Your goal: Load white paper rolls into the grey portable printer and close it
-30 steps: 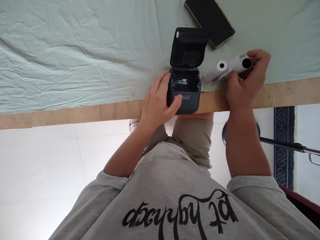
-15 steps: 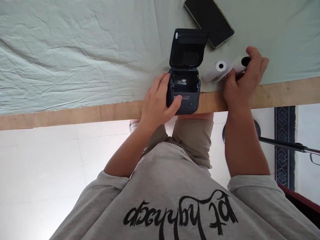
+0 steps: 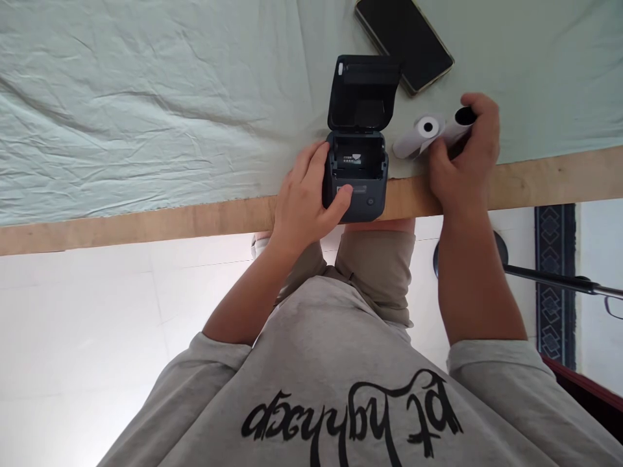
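Note:
A small dark grey printer (image 3: 357,175) stands at the table's near edge with its lid (image 3: 363,94) flipped up and its paper bay bare. My left hand (image 3: 304,201) grips the printer's left side, thumb on its front. My right hand (image 3: 464,165) pinches a white paper roll with a dark core hole (image 3: 462,120), just right of the printer. A second white paper roll (image 3: 421,133) lies on the cloth, touching the held one and my thumb.
A black phone (image 3: 403,42) lies face up behind the printer. A wrinkled pale green cloth (image 3: 146,104) covers the table; its wooden edge (image 3: 121,227) runs across. A black stand's base and pole (image 3: 549,279) sit on the white floor at right.
My right hand has slid the held roll leftward, closer to the printer, and the loose roll has shifted slightly left with it. My left hand and the printer have stayed put.

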Tool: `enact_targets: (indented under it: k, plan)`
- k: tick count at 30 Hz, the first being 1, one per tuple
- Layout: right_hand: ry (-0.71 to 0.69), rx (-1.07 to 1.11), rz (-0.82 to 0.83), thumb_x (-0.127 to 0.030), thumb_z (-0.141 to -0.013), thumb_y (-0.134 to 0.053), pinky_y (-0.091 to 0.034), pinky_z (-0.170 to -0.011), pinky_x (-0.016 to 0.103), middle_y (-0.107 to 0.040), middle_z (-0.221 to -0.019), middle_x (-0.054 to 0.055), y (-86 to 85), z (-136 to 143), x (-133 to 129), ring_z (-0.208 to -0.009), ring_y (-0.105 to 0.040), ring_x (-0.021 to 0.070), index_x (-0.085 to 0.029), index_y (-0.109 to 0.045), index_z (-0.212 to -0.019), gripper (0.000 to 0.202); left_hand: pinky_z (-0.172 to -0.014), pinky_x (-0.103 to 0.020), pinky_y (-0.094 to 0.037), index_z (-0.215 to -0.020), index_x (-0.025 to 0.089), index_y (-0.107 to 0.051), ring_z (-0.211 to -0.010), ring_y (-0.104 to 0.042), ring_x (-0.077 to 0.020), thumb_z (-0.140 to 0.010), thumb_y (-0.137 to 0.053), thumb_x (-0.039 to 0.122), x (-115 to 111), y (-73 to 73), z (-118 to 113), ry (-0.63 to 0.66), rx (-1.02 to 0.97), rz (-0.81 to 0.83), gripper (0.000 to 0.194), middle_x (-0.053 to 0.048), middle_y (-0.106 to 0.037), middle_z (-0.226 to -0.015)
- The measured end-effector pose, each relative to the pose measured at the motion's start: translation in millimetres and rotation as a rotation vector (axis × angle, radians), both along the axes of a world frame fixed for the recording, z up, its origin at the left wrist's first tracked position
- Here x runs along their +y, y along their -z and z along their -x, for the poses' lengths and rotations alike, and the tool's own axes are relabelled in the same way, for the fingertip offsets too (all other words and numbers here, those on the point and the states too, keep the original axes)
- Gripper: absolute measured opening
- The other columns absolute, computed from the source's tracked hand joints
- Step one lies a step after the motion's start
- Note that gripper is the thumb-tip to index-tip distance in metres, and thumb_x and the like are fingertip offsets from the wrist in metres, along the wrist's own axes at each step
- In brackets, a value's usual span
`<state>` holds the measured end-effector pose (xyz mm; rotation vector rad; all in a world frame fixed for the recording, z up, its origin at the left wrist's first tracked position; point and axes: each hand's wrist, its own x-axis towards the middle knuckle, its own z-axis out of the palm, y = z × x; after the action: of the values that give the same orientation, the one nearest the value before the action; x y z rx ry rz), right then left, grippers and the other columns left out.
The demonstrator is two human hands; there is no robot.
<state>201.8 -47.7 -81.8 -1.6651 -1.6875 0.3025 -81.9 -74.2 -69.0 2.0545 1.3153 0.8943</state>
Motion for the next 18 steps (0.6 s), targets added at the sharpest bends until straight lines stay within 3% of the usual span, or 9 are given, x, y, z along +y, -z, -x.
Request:
enact_targets:
  k: [2, 5, 8, 11, 15, 18]
  plan:
    - [0.096, -0.017, -0.065, -0.005, -0.079, -0.058, -0.040, -0.105, 0.048, -0.057, -0.126, 0.015, -4.6, 5.5, -1.4, -0.116, -0.052, 0.0273, -0.021, -0.054, -0.135, 0.059, -0.114, -0.049, -0.045, -0.146, 0.022, -0.042, -0.140, -0.050, -0.0346, -0.098, -0.039, 0.066, 0.1, -0.3, 0.1, 0.004, 0.001, 0.009, 0.065, -0.018, -0.050, -0.151]
    - [0.173, -0.014, -0.103, -0.004, -0.078, -0.062, -0.043, -0.103, 0.048, -0.059, -0.118, 0.014, -4.9, 5.9, -3.0, -0.113, -0.055, 0.0273, -0.021, -0.057, -0.134, 0.059, -0.113, -0.047, -0.047, -0.145, 0.022, -0.043, -0.139, -0.051, -0.0327, -0.099, -0.041, 0.063, 0.3, 0.0, 0.6, 0.002, 0.010, -0.015, 0.062, -0.017, -0.051, -0.150]
    - [0.148, 0.026, -0.139, -0.007, -0.083, -0.062, -0.047, -0.102, 0.048, -0.057, -0.130, 0.011, 2.1, -3.0, -3.8, -0.120, -0.055, 0.0271, -0.028, -0.053, -0.137, 0.059, -0.114, -0.045, -0.047, -0.144, 0.020, -0.044, -0.138, -0.052, -0.0316, -0.099, -0.043, 0.059, 0.3, 0.8, 1.2, 0.000, 0.019, -0.039, 0.059, -0.018, -0.052, -0.149]
    - [0.112, 0.118, -0.231, -0.010, -0.085, -0.057, -0.054, -0.090, 0.044, -0.050, -0.143, 0.008, 2.2, -6.4, -7.7, -0.121, -0.055, 0.0252, -0.035, -0.045, -0.140, 0.061, -0.115, -0.046, -0.046, -0.144, 0.020, -0.043, -0.139, -0.052, -0.0320, -0.099, -0.044, 0.057, 0.2, 1.1, 1.3, 0.001, 0.015, -0.031, 0.058, -0.018, -0.051, -0.150]
    - [0.029, 0.056, -0.392, -0.028, -0.091, -0.057, -0.056, -0.077, 0.041, -0.050, -0.124, 0.005, -26.6, 21.4, -21.5, -0.108, -0.061, 0.0231, -0.039, -0.045, -0.133, 0.045, -0.115, -0.045, -0.045, -0.144, 0.019, -0.043, -0.140, -0.051, -0.0321, -0.099, -0.044, 0.059, 0.0, 0.6, 1.2, 0.006, 0.015, -0.023, 0.060, -0.018, -0.051, -0.150]
    - [-0.176, 0.020, -0.341, -0.033, -0.091, -0.060, -0.055, -0.077, 0.039, -0.056, -0.115, 0.003, -54.3, 58.7, -28.1, -0.095, -0.065, 0.0195, -0.039, -0.052, -0.126, 0.036, -0.114, -0.045, -0.045, -0.144, 0.022, -0.043, -0.140, -0.051, -0.0315, -0.098, -0.044, 0.059, 0.0, 0.4, 1.7, 0.007, 0.010, -0.021, 0.059, -0.016, -0.051, -0.150]
